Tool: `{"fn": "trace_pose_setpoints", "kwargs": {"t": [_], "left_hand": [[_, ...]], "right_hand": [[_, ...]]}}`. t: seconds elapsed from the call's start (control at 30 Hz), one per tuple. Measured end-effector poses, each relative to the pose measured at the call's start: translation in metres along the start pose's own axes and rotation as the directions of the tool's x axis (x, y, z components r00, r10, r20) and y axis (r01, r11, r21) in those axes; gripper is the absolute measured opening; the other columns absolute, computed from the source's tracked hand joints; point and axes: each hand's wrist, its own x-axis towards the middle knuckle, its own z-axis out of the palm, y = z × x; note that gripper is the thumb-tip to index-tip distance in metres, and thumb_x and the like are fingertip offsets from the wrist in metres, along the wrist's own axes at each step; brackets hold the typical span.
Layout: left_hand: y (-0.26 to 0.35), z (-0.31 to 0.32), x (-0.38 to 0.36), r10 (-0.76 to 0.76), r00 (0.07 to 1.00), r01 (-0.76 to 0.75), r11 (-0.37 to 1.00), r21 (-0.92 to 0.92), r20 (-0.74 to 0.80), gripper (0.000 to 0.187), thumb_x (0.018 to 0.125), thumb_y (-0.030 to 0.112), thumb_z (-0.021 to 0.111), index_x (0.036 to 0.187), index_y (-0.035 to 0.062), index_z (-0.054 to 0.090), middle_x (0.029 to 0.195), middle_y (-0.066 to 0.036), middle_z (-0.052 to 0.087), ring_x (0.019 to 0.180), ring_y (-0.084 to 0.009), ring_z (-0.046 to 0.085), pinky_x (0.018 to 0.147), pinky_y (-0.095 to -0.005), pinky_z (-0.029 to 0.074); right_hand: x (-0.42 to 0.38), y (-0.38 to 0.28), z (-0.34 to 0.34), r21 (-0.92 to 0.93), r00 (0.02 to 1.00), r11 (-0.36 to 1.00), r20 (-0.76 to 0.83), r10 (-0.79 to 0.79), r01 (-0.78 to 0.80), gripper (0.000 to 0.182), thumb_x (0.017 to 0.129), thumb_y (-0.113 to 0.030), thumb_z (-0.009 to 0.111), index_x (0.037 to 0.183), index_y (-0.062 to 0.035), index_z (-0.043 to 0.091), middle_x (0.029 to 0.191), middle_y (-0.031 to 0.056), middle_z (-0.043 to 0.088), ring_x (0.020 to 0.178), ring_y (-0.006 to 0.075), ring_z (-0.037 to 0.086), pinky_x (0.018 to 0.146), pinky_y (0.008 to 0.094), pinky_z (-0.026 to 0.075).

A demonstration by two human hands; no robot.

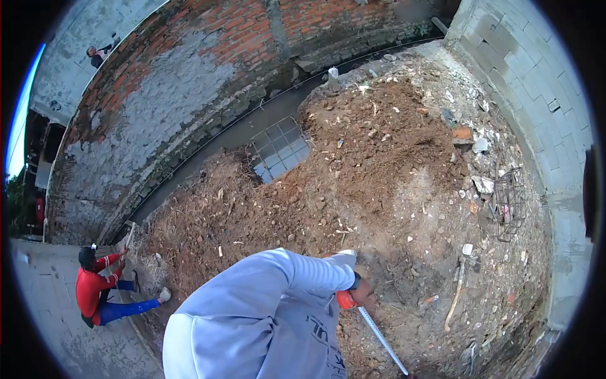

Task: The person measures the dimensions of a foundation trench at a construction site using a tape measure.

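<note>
My left hand, at the end of a light grey sleeve, is closed around a red-orange tape measure. From it the white blade runs out to the lower right, above the soil. At the blade's far end, a small dark patch that looks like part of my right hand shows at the bottom edge; its fingers are cut off by the frame. Bare, stony soil lies beneath both. The tip of a white shoe shows just past my forearm.
A rebar grid stands in a water-filled pit beside a ditch. At left a person in red holds a long-handled digging tool. On the right lie a hoe-like tool, a rebar cage and a brick. Block walls enclose the plot.
</note>
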Motion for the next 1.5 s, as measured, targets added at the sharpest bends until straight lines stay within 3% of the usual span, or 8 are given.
{"fn": "trace_pose_setpoints", "kwargs": {"t": [0.13,0.63,0.9,1.1,1.23,1.37,1.43,1.5], "left_hand": [[-0.030,-0.041,-0.089,-0.186,0.981,0.179,0.978,-0.107,-0.057,0.040,0.064,0.037,0.063,0.077,-0.0001,0.066,0.075,-0.019,0.063,0.070,-0.0312,0.061,0.064,-0.0404,0.047],[-0.177,-0.125,-0.305,-0.459,0.888,0.405,0.819,-0.407,-0.040,0.034,0.056,0.034,0.075,0.071,0.0038,0.068,0.066,-0.007,0.063,0.059,-0.0182,0.058,0.056,-0.0333,0.045],[-0.186,-0.147,-0.338,-0.414,0.893,0.342,0.880,-0.330,-0.179,0.034,0.058,0.035,0.070,0.081,0.0088,0.069,0.069,-0.010,0.064,0.065,-0.0233,0.061,0.060,-0.0359,0.047],[-0.170,-0.141,-0.322,-0.273,0.896,0.243,0.961,-0.130,-0.350,0.024,0.063,0.025,0.062,0.081,0.0103,0.068,0.069,-0.014,0.063,0.067,-0.0295,0.061,0.061,-0.0409,0.047],[-0.154,-0.147,-0.321,-0.173,0.871,0.211,0.977,0.033,-0.459,0.021,0.068,0.025,0.059,0.076,0.0068,0.064,0.070,-0.014,0.062,0.071,-0.0337,0.060,0.065,-0.0430,0.047],[-0.144,-0.172,-0.342,-0.203,0.935,0.208,0.978,-0.016,-0.291,0.024,0.074,0.027,0.057,0.081,0.0049,0.063,0.074,-0.016,0.062,0.071,-0.0344,0.059,0.063,-0.0421,0.046],[-0.167,-0.171,-0.341,-0.134,0.977,0.128,0.991,-0.045,-0.167,0.027,0.077,0.031,0.055,0.086,0.0078,0.065,0.071,-0.012,0.064,0.065,-0.0258,0.062,0.060,-0.0377,0.047],[-0.144,-0.193,-0.359,-0.295,0.953,0.295,0.955,-0.003,-0.076,0.029,0.079,0.035,0.056,0.094,0.0136,0.066,0.076,-0.012,0.065,0.070,-0.0239,0.063,0.065,-0.0335,0.048]], "right_hand": [[-0.021,-0.024,0.151,-0.083,0.959,0.978,0.225,-0.171,0.194,0.017,0.087,-0.020,0.052,0.084,-0.0031,0.054,0.061,0.0047,0.054,0.053,0.0103,0.052,0.045,0.0252,0.047],[-0.148,-0.222,0.482,-0.198,0.563,0.651,0.713,-0.418,0.733,0.022,0.078,-0.018,0.064,0.080,0.0006,0.054,0.073,0.0105,0.057,0.065,0.0188,0.053,0.059,0.0293,0.042],[-0.230,-0.262,0.560,-0.147,0.452,0.499,0.686,-0.570,0.854,0.024,0.080,-0.020,0.060,0.077,0.0013,0.050,0.071,0.0190,0.054,0.065,0.0343,0.053,0.059,0.0401,0.040],[-0.185,-0.231,0.534,-0.241,0.529,0.623,0.783,-0.329,0.744,0.025,0.086,-0.023,0.052,0.079,0.0011,0.056,0.066,0.0122,0.062,0.060,0.0200,0.061,0.057,0.0305,0.046],[-0.188,-0.232,0.502,-0.361,0.645,0.610,0.685,-0.340,0.705,0.024,0.082,-0.024,0.055,0.084,-0.0003,0.057,0.078,0.0156,0.059,0.075,0.0303,0.058,0.068,0.0378,0.044],[-0.140,-0.176,0.406,-0.684,0.464,0.252,0.141,-0.875,0.684,0.033,0.080,-0.029,0.061,0.097,-0.0009,0.058,0.085,0.0169,0.061,0.079,0.0300,0.057,0.071,0.0408,0.045],[-0.132,-0.161,0.352,-0.560,0.680,0.813,-0.534,-0.503,0.162,0.048,0.084,-0.037,0.049,0.117,-0.0024,0.045,0.117,0.0216,0.042,0.109,0.0378,0.039,0.089,0.0474,0.031],[-0.110,-0.145,0.299,-0.039,0.443,0.954,-0.891,0.101,-0.297,0.063,0.084,-0.042,0.049,0.126,0.0019,0.033,0.118,0.0243,0.040,0.102,0.0431,0.043,0.087,0.0500,0.035]]}}
